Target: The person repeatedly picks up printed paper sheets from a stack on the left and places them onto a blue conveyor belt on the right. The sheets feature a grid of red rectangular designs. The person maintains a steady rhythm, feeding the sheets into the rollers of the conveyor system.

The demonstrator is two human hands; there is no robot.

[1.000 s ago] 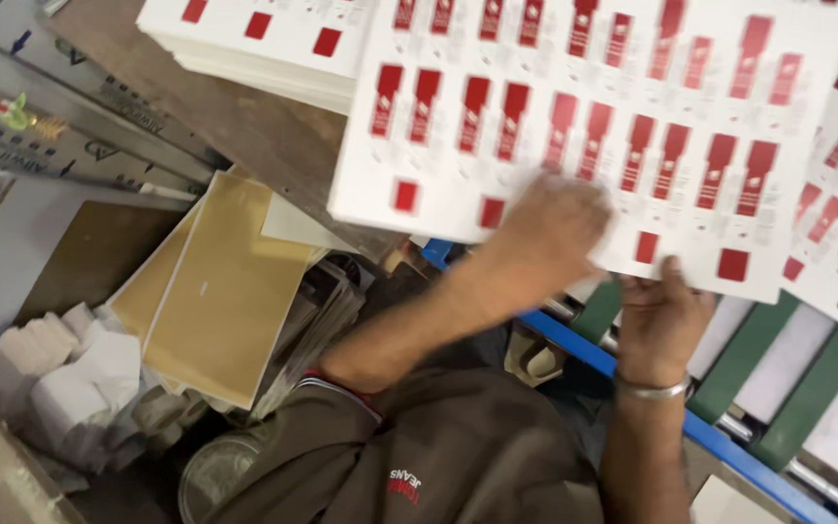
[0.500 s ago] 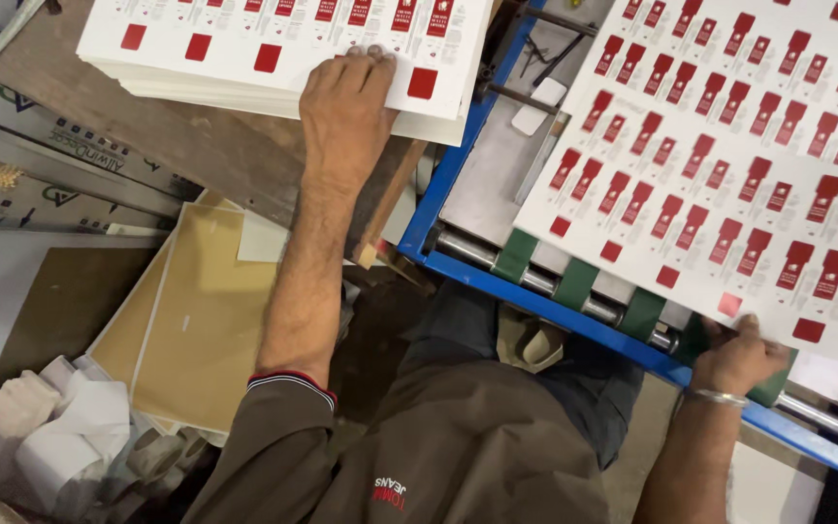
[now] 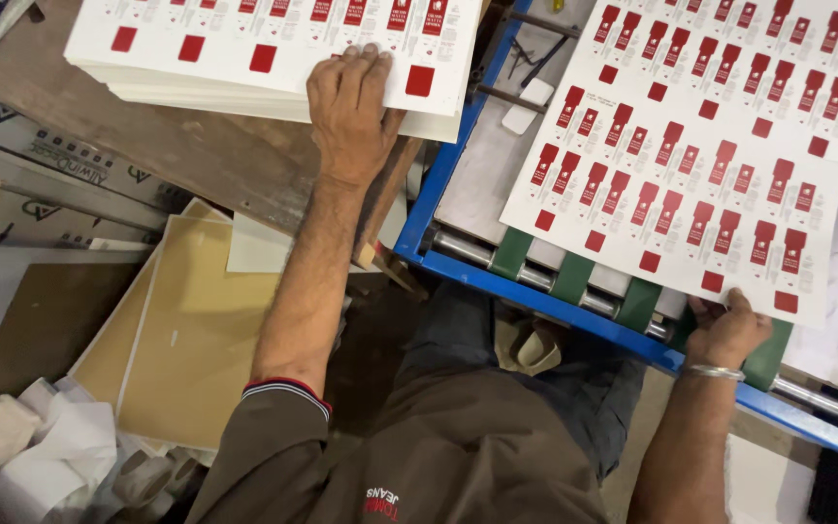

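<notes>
My left hand [image 3: 349, 102] lies palm down on the near edge of a stack of white printed sheets [image 3: 244, 68] with rows of red labels, on a wooden board at upper left. My right hand [image 3: 726, 330] pinches the near corner of a single printed sheet [image 3: 700, 146] that lies on a blue-framed feed table [image 3: 535, 301] with green belts and steel rollers. A metal bangle sits on my right wrist.
Below the wooden board [image 3: 196, 155] lie tan cardboard sheets [image 3: 186, 340] and crumpled white paper [image 3: 41, 456] at lower left. Grey metal panels [image 3: 31, 184] stand at the left. More printed sheets lie at the far right of the machine.
The single sheet went from being held up in both hands to lying on the blue feed table. My left hand moved left onto the stack and stays there; my right hand holds the sheet's corner.
</notes>
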